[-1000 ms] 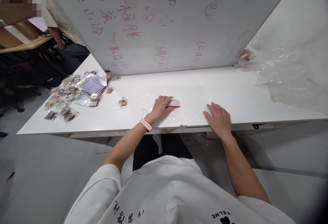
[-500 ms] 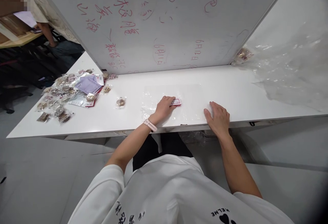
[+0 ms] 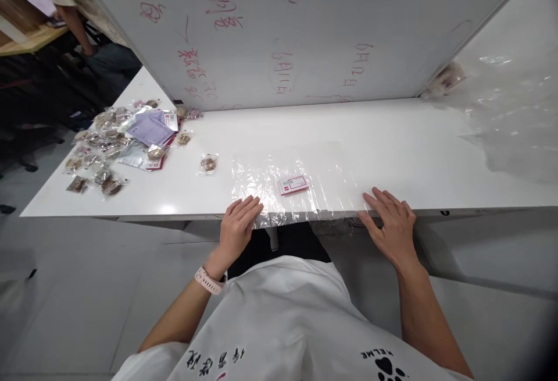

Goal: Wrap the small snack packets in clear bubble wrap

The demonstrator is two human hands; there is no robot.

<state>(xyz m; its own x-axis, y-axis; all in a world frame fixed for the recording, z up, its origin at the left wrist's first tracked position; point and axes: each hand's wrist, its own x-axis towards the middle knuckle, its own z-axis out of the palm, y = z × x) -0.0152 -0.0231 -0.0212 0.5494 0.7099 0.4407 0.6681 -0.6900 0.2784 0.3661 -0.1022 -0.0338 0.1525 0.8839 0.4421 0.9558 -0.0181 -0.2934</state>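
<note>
A sheet of clear plastic film lies flat on the white table in front of me. A small red-and-white card rests on it near the front edge. My left hand, with a pink watch at the wrist, lies at the film's front left corner, fingers stretched flat. My right hand lies at the front right corner, fingers spread on the table edge. Neither hand holds anything.
A heap of small clear packets and purple sachets covers the table's far left; one loose packet lies nearer. A whiteboard with red writing walls the back. Crumpled plastic fills the right side. Another person stands far left.
My left hand has left the card and drawn back to the film's front left corner. My right hand shifted slightly right along the edge. The view tilted down.
</note>
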